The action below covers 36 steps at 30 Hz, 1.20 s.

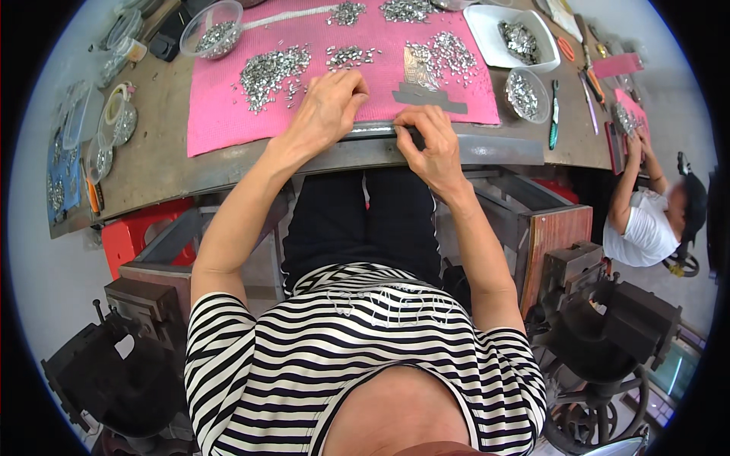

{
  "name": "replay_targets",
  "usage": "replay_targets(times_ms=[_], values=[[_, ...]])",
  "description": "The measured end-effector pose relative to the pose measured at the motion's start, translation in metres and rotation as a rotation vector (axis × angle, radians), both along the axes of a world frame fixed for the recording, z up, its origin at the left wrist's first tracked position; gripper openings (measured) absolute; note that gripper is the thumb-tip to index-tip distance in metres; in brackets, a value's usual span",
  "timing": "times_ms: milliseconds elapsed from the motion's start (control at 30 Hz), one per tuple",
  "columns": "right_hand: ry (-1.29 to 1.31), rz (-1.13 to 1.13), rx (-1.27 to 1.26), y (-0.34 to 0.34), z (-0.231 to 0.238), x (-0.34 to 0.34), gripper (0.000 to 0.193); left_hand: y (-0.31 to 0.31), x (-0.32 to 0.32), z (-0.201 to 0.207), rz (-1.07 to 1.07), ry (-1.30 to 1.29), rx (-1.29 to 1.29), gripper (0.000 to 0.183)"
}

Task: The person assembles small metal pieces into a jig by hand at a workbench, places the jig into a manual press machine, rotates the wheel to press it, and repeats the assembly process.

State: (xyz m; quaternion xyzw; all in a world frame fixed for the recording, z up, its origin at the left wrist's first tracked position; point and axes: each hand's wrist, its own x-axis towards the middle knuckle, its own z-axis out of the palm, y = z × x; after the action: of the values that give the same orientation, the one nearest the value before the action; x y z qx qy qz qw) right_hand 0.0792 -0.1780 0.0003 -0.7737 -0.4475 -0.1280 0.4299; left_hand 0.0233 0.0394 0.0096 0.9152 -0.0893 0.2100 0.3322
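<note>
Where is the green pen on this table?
In the head view the green pen lies on the right part of the table, just right of a small clear bowl of metal bits and below the white tray.

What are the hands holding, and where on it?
Right hand pinches a small dark piece at the near edge of the pink mat; which part is hidden by the fingers. Left hand rests on the mat; any hold cannot be told.
</note>
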Motion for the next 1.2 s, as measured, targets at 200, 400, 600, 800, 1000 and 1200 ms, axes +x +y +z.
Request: replay_targets(times_ms=[200, 400, 600, 800, 1000, 1200], values=[[-0.188, 0.030, -0.106, -0.002, 0.004, 0.004, 0.017, -0.025, -0.020, 0.005, -0.011, 0.084, -0.295, 0.008], [-0.041, 0.046, -0.051, -0.003, 0.002, 0.004, 0.017, -0.039, -0.023, -0.002, 0.014, 0.018, -0.238, 0.007], [0.169, 0.055, -0.017, -0.006, 0.001, 0.003, 0.015, -0.044, -0.022, -0.007, 0.025, -0.006, -0.148, 0.007], [0.236, 0.033, 0.005, -0.005, 0.001, 0.001, 0.015, -0.047, -0.021, -0.008, 0.040, -0.054, -0.094, 0.008], [-0.222, 0.020, -0.120, -0.004, 0.006, 0.000, 0.017, -0.048, -0.020, -0.013, 0.025, -0.171, 0.004, 0.011], [-0.227, 0.030, -0.084, -0.012, -0.003, 0.005, 0.019, -0.050, -0.022, -0.008, 0.037, -0.167, 0.000, 0.012]])
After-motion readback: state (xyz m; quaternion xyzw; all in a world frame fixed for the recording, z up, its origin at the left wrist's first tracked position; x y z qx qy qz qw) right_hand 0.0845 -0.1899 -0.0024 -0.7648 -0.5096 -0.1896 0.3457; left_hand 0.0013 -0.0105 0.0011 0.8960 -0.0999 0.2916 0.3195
